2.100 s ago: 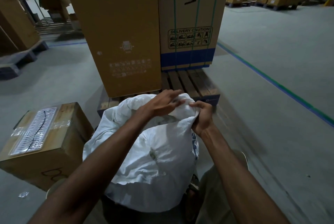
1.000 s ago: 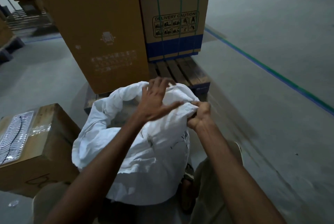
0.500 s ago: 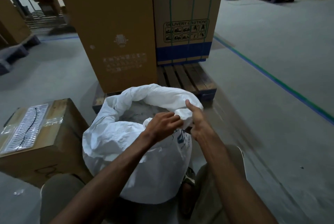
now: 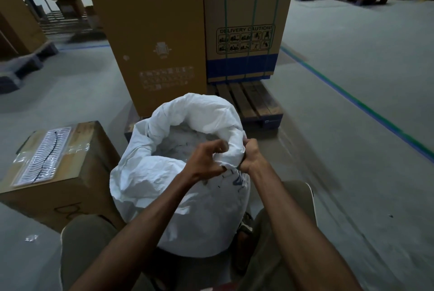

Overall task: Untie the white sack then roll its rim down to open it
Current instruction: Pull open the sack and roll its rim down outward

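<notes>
Far left: small cardboard box (image 4: 58,168) on the floor (image 4: 352,126), clear-wrapped label on top, just beside the white sack (image 4: 178,196). Sack stands upright on the floor between the person's knees, in front of the wooden pallet (image 4: 253,100) carrying two tall cartons (image 4: 152,32). Mouth is already open, no tie visible, pale contents show inside. Rim (image 4: 202,112) looks folded over along the far side and left; near-right section is bunched.

Left hand (image 4: 206,161): fingers curled tight, gripping the bunched near rim from the inner side. Right hand (image 4: 251,156): closed into a fist on the same fold, from the outer right side, just beside the left hand. Both hold sack fabric only.

Step in hand, by my read: rolling the near-right rim down, untying done. To do it well: turn the fold outward and down with both hands together, keep the cuff the same depth as the far side, then shift the grip along the rim toward the near-left where the fabric sags. Keep the knees bracing the sack so it stays upright. Don't yank; woven fabric may slip out of the fold or tip the contents.
</notes>
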Available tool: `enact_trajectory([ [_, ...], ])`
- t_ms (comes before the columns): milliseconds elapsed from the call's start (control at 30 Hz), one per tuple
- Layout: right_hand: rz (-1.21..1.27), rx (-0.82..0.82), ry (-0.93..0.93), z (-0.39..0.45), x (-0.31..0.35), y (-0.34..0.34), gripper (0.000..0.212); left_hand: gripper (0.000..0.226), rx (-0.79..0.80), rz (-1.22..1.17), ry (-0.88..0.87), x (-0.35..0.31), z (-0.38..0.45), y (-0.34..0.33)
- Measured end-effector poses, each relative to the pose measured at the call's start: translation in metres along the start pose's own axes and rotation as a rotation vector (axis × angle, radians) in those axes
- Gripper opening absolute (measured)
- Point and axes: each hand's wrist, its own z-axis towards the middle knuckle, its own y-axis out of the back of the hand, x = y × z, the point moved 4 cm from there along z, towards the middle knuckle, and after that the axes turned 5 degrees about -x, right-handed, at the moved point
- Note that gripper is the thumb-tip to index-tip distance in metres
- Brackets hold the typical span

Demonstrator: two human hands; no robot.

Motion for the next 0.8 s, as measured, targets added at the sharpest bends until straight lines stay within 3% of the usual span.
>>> enact_trajectory([
  [67,-0.088,0.021,0.015,0.009,0.001,-0.002,0.063,0.031,-0.034,0.14,-0.032,0.001,0.0,0.0],
  [167,-0.309,-0.207,0.093,-0.001,-0.006,0.004,0.067,0.036,-0.081,0.405,-0.216,-0.007,-0.004,-0.007],
  [233,-0.366,-0.331,0.183,-0.008,-0.007,0.006,0.062,0.042,-0.104,0.54,-0.393,-0.016,-0.012,-0.019],
  [333,-0.319,-0.364,0.168,-0.006,-0.011,0.007,0.049,0.033,-0.139,0.608,-0.553,-0.02,-0.027,-0.034],
  [400,-0.251,-0.276,0.115,0.004,-0.01,0.001,0.045,0.035,-0.109,0.549,-0.469,-0.017,-0.03,-0.035],
  [500,-0.175,-0.102,-0.064,0.025,-0.005,-0.015,0.055,0.049,0.018,0.372,-0.202,-0.008,-0.033,-0.023],
  [600,-0.051,-0.06,-0.21,0.026,-0.004,-0.015,0.052,0.064,0.048,0.262,-0.049,0.006,-0.045,-0.006],
  [700,0.041,0.01,-0.052,0.037,-0.009,-0.006,0.035,0.055,0.016,0.416,-0.016,0.014,-0.047,0.006],
  [767,0.011,0.04,0.047,0.036,-0.013,-0.01,0.022,0.046,-0.018,0.514,-0.144,0.012,-0.045,0.007],
  [800,-0.039,-0.028,0.153,0.02,-0.009,-0.012,0.014,0.039,-0.033,0.55,-0.209,0.011,-0.043,0.008],
])
